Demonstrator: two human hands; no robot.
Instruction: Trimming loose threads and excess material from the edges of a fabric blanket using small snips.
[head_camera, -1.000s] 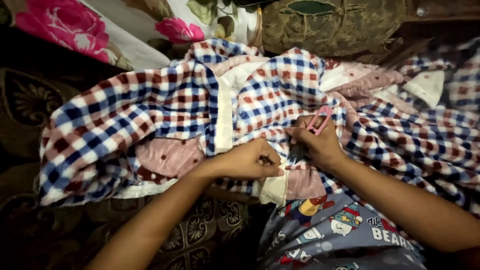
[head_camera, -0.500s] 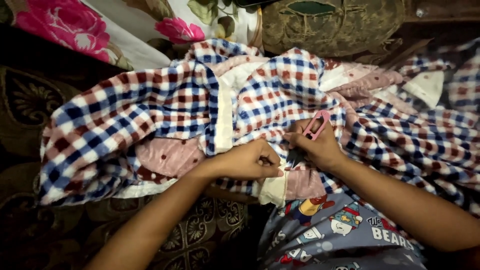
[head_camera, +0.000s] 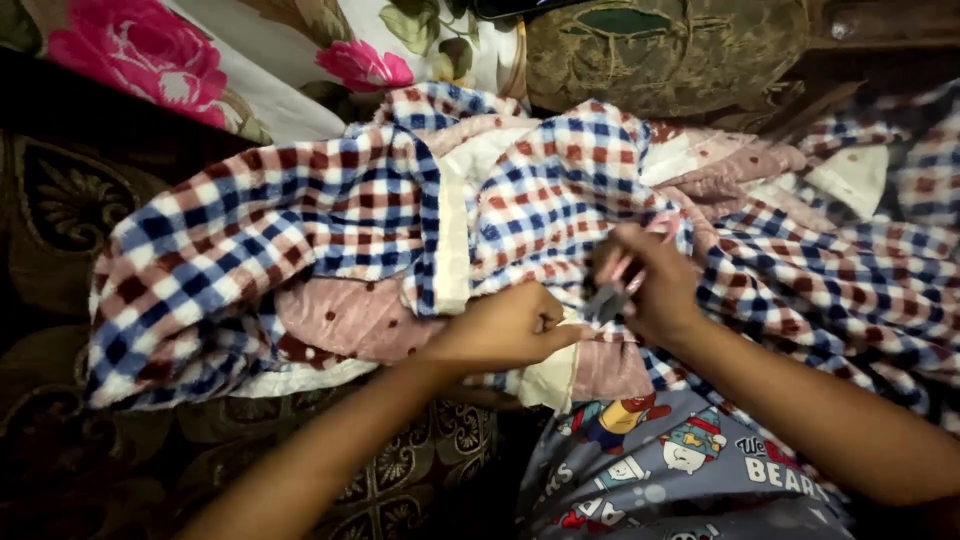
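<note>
right hand (head_camera: 655, 290) grips pink-handled scissors (head_camera: 612, 290); left hand (head_camera: 505, 328) pinches checked cloth (head_camera: 330, 200)

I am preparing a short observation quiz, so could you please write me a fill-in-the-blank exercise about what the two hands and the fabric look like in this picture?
1. The right hand holds a small pair of scissors with ____ handles.
2. The left hand pinches the ____ cloth beside the scissors.
3. Behind the cloth lies a white cushion printed with pink ____.
4. The cloth's underside is plain ____.

Missing words: pink; checked; roses; pink
</note>
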